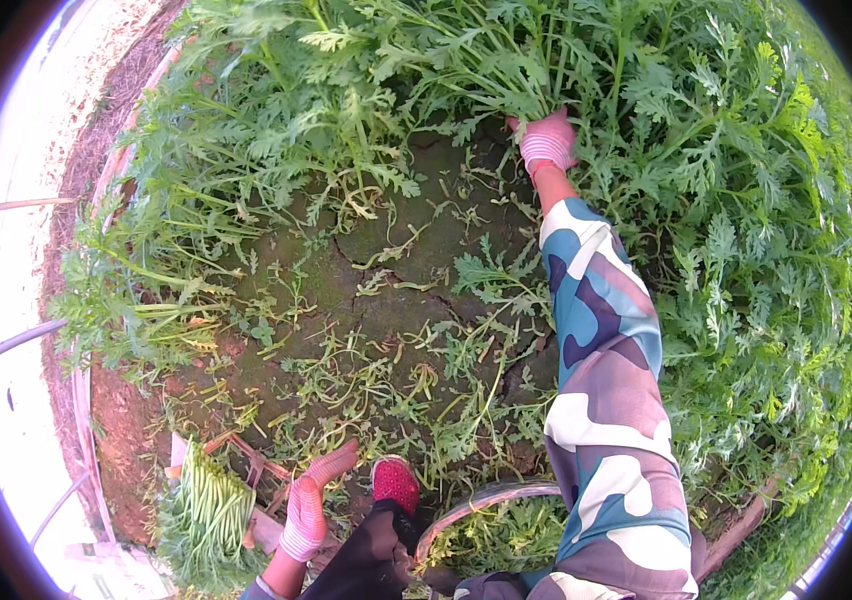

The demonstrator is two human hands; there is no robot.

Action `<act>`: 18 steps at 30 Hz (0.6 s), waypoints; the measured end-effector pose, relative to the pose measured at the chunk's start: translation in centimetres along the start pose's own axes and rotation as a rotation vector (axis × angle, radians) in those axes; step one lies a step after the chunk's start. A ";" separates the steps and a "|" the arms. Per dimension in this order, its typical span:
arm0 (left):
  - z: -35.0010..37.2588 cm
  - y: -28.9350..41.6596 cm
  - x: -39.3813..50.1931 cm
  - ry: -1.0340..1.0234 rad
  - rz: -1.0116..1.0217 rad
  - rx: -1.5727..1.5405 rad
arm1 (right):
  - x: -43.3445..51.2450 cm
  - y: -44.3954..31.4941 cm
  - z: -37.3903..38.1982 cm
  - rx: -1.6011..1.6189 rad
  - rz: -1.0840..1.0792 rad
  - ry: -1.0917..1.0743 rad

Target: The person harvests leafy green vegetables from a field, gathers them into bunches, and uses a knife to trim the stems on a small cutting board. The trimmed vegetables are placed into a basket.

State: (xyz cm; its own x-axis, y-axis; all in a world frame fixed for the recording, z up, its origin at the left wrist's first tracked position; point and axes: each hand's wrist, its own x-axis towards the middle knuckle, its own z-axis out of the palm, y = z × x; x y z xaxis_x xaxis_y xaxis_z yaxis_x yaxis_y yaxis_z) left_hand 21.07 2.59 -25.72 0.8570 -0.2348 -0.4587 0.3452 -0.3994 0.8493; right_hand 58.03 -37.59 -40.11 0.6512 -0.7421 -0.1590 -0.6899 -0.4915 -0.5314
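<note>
My right hand (548, 142), in a pink glove with a striped cuff, reaches forward and is closed around the lower stems of a clump of leafy greens (501, 75). The stems fan out above the fist; its fingertips are hidden from me. Low in the view, my left hand (307, 506) wears a matching glove. Its fingers are stretched out, the thumb stands apart, and nothing is in it. Left of that hand lies a stack of cut greens (212, 495), pale stem ends upward, against a wooden frame (267, 461).
Bare cracked soil (388, 255) is strewn with plant trimmings (388, 375). Tall greens (741, 247) stand along the right. A curved rod (482, 495) arches over loose greens near my red shoe (396, 484). Hoop rods (13, 345) and pale sheeting edge the left side.
</note>
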 end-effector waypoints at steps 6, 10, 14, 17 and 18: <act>-0.1 0.2 -1.2 0.031 -0.018 0.015 | 2.3 2.0 4.1 0.222 -0.269 -0.053; -0.3 -0.4 0.2 -0.057 0.040 -0.014 | 10.2 8.7 6.7 0.079 -0.534 -0.037; 0.2 1.7 -0.4 0.019 0.050 -0.057 | 1.4 4.1 3.0 0.468 0.217 -0.506; 0.3 3.2 1.0 -0.035 0.039 -0.105 | -12.4 2.4 -9.9 0.889 0.250 -0.907; 0.8 4.2 2.3 -0.080 0.049 -0.154 | -15.3 4.1 -13.3 1.089 0.298 -1.117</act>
State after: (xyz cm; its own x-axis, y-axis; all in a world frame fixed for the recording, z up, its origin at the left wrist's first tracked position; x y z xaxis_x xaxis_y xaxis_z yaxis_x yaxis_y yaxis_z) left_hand 24.17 -0.30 -23.41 0.8432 -0.3224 -0.4301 0.3640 -0.2464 0.8982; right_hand 40.99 -34.33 -28.77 0.7729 0.1873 -0.6063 -0.6026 0.5159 -0.6088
